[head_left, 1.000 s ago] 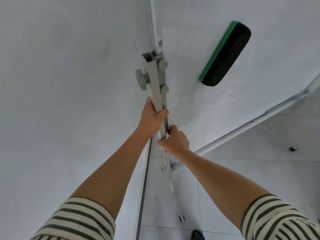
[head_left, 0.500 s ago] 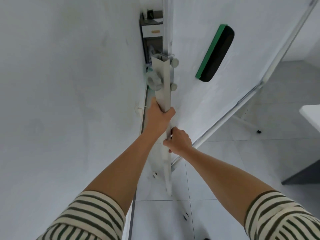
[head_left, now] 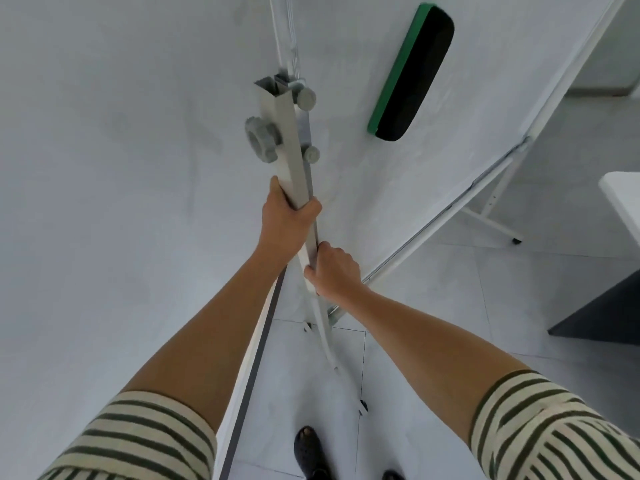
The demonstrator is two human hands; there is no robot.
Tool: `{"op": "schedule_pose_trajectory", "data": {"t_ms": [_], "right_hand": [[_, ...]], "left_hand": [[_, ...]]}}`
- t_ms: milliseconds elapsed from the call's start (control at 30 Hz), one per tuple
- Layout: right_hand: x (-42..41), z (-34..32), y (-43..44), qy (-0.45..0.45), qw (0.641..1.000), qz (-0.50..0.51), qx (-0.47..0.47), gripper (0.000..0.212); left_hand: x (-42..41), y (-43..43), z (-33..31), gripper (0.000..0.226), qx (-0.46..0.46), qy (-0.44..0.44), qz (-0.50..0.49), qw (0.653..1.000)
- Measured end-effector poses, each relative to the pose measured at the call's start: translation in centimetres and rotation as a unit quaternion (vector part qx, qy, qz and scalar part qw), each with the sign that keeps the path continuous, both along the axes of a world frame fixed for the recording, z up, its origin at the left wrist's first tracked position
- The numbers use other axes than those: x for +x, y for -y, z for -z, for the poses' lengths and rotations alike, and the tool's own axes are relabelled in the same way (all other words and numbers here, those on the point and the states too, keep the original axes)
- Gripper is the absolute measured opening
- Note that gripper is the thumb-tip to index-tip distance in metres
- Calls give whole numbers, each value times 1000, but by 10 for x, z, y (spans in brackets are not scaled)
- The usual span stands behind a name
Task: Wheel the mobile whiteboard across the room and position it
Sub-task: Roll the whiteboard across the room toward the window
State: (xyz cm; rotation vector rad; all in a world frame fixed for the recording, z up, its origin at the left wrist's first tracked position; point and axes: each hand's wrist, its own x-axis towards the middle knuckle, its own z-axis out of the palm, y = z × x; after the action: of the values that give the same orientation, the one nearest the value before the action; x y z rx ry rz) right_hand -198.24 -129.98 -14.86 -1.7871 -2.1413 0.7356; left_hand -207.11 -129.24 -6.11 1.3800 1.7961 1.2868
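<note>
Both hands [head_left: 289, 220] around whiteboard post [head_left: 294, 161]

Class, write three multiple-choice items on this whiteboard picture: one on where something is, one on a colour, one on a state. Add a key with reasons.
1. Where is the eraser?
A. stuck on the board face
B. on the floor
C. in the person's hand

2. What colour is the eraser's backing?
A. red
B. green
C. yellow

3. How do the hands stand on the stand's post?
A. both off it
B. only one grips it
C. both grip it

Key:
1 A, the eraser sits on the whiteboard surface, right of the post.
2 B, a green strip runs along its black pad.
3 C, the left hand is closed round the post higher up, and the right hand lower down.
</note>
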Motion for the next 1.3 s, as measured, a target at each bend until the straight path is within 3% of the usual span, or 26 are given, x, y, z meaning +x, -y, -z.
{"op": "schedule_pose_trajectory", "data": {"t_ms": [667, 1300], "right_hand": [[-59, 6, 264, -13, 1000, -17, -16, 26], [-111, 6, 516, -27, 991, -132, -14, 33]], "left_hand": [[-59, 271, 2, 40, 17, -23, -17, 999], [-123, 529, 16, 38, 5, -24, -140, 990]]}}
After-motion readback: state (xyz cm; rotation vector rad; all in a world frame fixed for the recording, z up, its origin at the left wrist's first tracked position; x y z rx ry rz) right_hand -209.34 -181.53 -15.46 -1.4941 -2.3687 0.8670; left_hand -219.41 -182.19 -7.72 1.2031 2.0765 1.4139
